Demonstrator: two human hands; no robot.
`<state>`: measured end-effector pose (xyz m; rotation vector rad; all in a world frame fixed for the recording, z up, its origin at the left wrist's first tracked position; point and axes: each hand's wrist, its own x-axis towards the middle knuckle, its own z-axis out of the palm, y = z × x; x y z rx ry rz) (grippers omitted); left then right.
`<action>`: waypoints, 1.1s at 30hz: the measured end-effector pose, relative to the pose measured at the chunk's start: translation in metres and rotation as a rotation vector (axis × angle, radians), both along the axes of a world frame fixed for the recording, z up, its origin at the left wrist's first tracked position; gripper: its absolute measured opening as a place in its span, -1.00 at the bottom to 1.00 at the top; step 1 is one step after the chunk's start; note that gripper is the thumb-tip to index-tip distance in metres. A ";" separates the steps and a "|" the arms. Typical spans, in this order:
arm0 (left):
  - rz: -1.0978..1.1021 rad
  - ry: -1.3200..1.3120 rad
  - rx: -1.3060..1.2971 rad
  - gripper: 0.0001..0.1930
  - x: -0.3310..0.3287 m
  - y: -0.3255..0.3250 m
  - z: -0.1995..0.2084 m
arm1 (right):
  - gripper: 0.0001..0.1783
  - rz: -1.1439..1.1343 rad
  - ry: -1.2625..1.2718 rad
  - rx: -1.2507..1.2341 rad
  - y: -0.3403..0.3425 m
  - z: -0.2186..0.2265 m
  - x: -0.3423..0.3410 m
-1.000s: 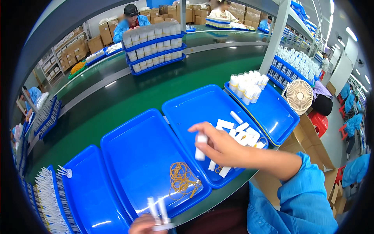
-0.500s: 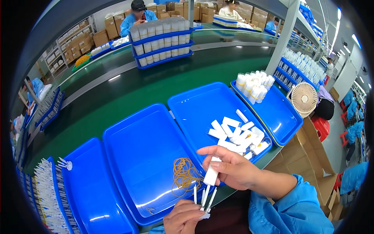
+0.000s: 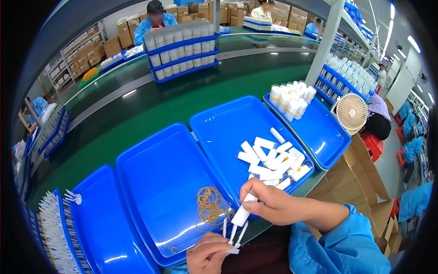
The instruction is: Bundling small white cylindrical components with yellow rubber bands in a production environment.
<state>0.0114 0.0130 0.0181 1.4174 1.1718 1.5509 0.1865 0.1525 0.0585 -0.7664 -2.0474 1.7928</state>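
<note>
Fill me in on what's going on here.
A person's left hand is holding a piece with thin white prongs, while the right hand grips a white roll at the top end of one prong. More white rolls lie loose in a blue tray; tangled tan bands lie in the neighbouring tray.

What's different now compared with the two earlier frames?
The right hand, holding a white tube, has moved down from over a blue tray to the left hand, which has come up and right, holding its pronged piece. The tube meets a prong, seemingly around it. Nothing was visibly let go. The rubber bands and fan stayed put.
</note>
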 end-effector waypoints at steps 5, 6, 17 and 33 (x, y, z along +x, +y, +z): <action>-0.015 0.137 0.129 -0.92 0.002 0.001 0.002 | -0.75 0.117 -0.003 -0.004 -0.004 0.002 0.004; -0.035 0.172 0.130 -0.89 0.003 0.001 0.007 | -0.76 0.110 -0.012 -0.068 -0.008 0.004 0.004; 0.200 0.315 0.006 -0.76 0.001 -0.007 0.002 | -0.35 0.099 -0.163 0.804 0.028 0.003 0.018; 0.544 0.836 -0.007 -0.70 -0.026 0.001 0.016 | -0.76 -0.716 -0.684 1.503 0.188 -0.003 0.128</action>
